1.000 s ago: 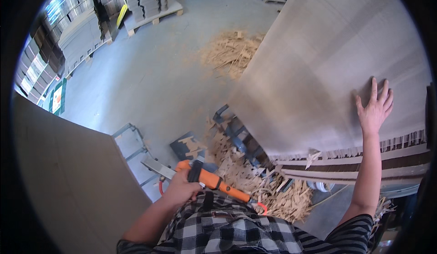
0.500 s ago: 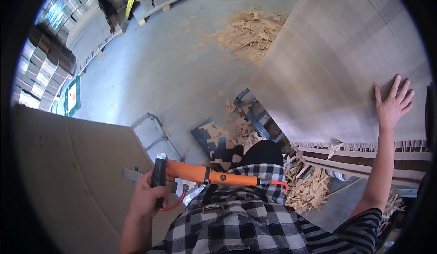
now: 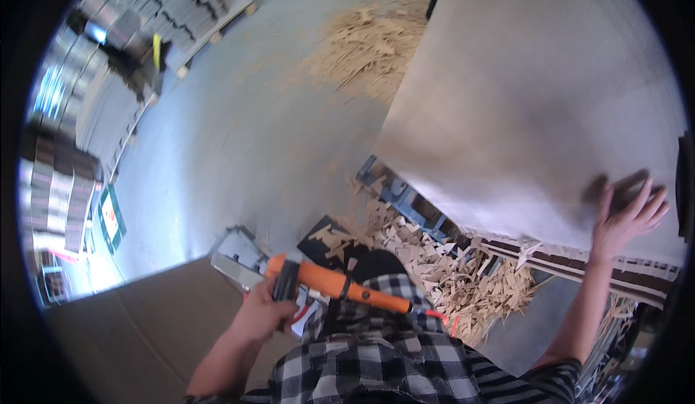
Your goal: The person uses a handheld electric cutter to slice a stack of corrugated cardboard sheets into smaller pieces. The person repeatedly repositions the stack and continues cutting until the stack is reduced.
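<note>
Fingers (image 3: pixel 284 310) of the left hand (image 3: pixel 259 313) grip an orange tool (image 3: pixel 329 282) left of the cardboard stack (image 3: pixel 499 107), long axis pointing past the stack's near edge; the right hand (image 3: pixel 624 224), nearer, spreads empty over its top.

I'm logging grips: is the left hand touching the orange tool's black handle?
Touching. The head view shows the left hand wrapped around the black handle of the orange tool.
</note>
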